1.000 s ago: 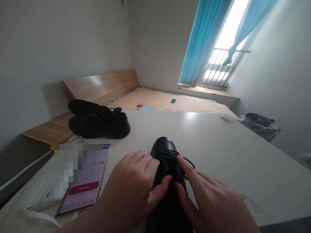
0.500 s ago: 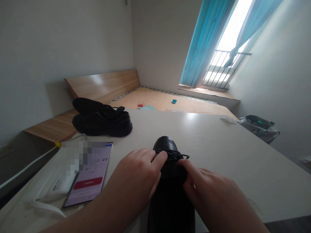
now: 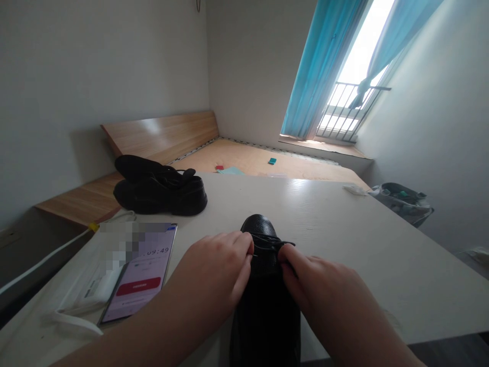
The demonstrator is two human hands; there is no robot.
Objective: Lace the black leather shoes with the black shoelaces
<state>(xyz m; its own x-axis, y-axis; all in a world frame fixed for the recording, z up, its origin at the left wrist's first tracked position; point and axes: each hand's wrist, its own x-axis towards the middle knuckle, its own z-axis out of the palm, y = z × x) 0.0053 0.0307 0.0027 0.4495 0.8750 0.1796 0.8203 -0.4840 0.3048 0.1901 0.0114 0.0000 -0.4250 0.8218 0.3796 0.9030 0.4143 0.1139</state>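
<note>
A black leather shoe [image 3: 263,316] stands on the white table in front of me, its toe pointing away. Thin black shoelaces [image 3: 269,238] cross its upper just behind the toe. My left hand [image 3: 223,265] is at the shoe's left side, thumb and fingers pinched on a lace. On the right side, my right hand [image 3: 313,280] pinches the lace near a small loop that sticks out beyond its fingertips. The lace ends are partly hidden by my fingers. Another black shoe [image 3: 162,191] lies at the table's back left, with a dark insole-shaped piece on top.
Left of my hands, a phone [image 3: 139,285] lies beside a white power bank [image 3: 97,285] with a white cable. The white table [image 3: 344,244] reaches toward a bed [image 3: 244,148]. A lined bin [image 3: 405,201] stands beyond its right edge.
My left thumb and fingers have drawn back slightly to the left, off the top of the laces. My right fingers have closed in a pinch at the lace. The view has shifted slightly.
</note>
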